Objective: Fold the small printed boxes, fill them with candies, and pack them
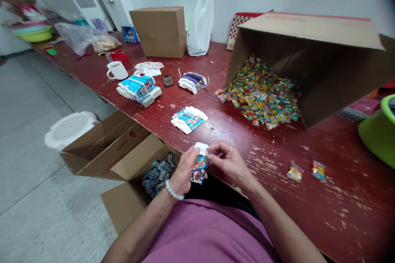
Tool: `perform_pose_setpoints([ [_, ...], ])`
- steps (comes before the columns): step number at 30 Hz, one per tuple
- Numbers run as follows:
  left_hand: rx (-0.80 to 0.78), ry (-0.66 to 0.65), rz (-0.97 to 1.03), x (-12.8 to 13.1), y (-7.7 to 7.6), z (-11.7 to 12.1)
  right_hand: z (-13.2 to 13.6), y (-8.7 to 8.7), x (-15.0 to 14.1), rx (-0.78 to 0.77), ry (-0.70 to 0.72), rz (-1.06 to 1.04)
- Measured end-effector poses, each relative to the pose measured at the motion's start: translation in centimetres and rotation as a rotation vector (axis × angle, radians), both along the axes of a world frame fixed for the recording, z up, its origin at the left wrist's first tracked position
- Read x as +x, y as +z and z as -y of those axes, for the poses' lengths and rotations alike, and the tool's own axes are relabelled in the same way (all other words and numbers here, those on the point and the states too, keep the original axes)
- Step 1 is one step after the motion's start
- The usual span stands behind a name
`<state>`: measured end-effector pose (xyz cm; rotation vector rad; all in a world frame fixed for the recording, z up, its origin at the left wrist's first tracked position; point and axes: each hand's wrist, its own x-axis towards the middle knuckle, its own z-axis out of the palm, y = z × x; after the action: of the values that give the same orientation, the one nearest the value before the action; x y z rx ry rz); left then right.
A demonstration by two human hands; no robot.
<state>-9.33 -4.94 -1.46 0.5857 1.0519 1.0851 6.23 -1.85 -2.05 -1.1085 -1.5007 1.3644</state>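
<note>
My left hand (184, 169), a pale bead bracelet at its wrist, is closed around a small blue printed candy box (200, 168). The box is upright with its white flap raised at the top. My right hand (226, 158) has thumb and forefinger pinched at the flap's right edge. Just beyond them on the red table lie flat blue-and-white unfolded boxes (189, 119). Two wrapped candies, one yellowish (295, 171) and one red and blue (318, 170), lie to the right of my right hand.
A tipped carton (308, 33) spills many wrapped candies (262, 94) onto the table (262, 197). Below the edge, an open carton (135, 160) holds filled blue boxes (157, 174). Bundled blue boxes (140, 88), a white mug (117, 70) and a green basin (378, 131) stand around.
</note>
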Motion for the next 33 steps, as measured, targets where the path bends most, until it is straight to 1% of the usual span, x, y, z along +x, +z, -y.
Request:
perform_pose_setpoints([
  [1,-0.001,-0.004,0.000,0.0,0.1,0.0,0.0,0.1,0.1,0.046,0.007,0.023],
  [4,-0.007,-0.013,0.007,-0.1,0.2,-0.1,0.0,0.6,0.5,0.252,0.059,0.114],
  [5,-0.009,-0.016,0.006,-0.1,0.3,-0.1,0.0,0.8,0.6,0.282,0.077,0.131],
  [6,-0.011,-0.018,0.003,0.0,0.3,-0.1,0.0,0.9,0.7,0.275,0.089,0.134],
  [7,-0.011,-0.018,-0.004,0.1,0.3,-0.1,0.0,0.9,0.7,0.233,0.096,0.121],
  [10,-0.001,-0.009,-0.039,0.4,0.3,-0.1,0.0,0.4,0.5,-0.003,0.074,0.017],
  [12,0.013,-0.005,-0.067,0.6,0.2,-0.1,0.0,-0.1,0.2,-0.114,0.011,-0.064],
  [15,0.035,-0.015,-0.089,0.7,0.0,0.0,0.0,-0.6,-0.1,-0.157,-0.062,-0.183],
  [18,0.025,-0.059,-0.045,0.6,0.1,0.1,0.0,-0.6,0.0,-0.200,0.000,-0.227],
  [20,-0.007,-0.090,0.025,0.6,0.1,0.1,0.1,-0.3,0.2,-0.167,0.026,-0.179],
  [21,-0.028,-0.099,0.063,0.6,0.1,0.1,0.2,-0.1,0.3,-0.119,0.023,-0.134],
  [23,-0.075,-0.115,0.130,0.5,0.1,0.0,0.4,0.4,0.6,0.037,0.022,-0.015],
  [25,-0.112,-0.107,0.166,0.4,-0.1,-0.1,0.6,0.8,0.8,0.202,0.057,0.082],
  [26,-0.121,-0.097,0.170,0.4,-0.2,-0.1,0.7,0.8,0.9,0.256,0.073,0.104],
  [27,-0.122,-0.084,0.166,0.4,-0.3,-0.1,0.7,0.8,0.9,0.278,0.082,0.107],
  [29,-0.096,-0.062,0.139,0.5,-0.4,-0.1,0.8,0.5,0.9,0.230,0.067,0.078],
  [33,-0.061,-0.061,0.136,1.0,-0.1,0.1,0.7,-0.3,0.4,0.030,0.017,-0.017],
])
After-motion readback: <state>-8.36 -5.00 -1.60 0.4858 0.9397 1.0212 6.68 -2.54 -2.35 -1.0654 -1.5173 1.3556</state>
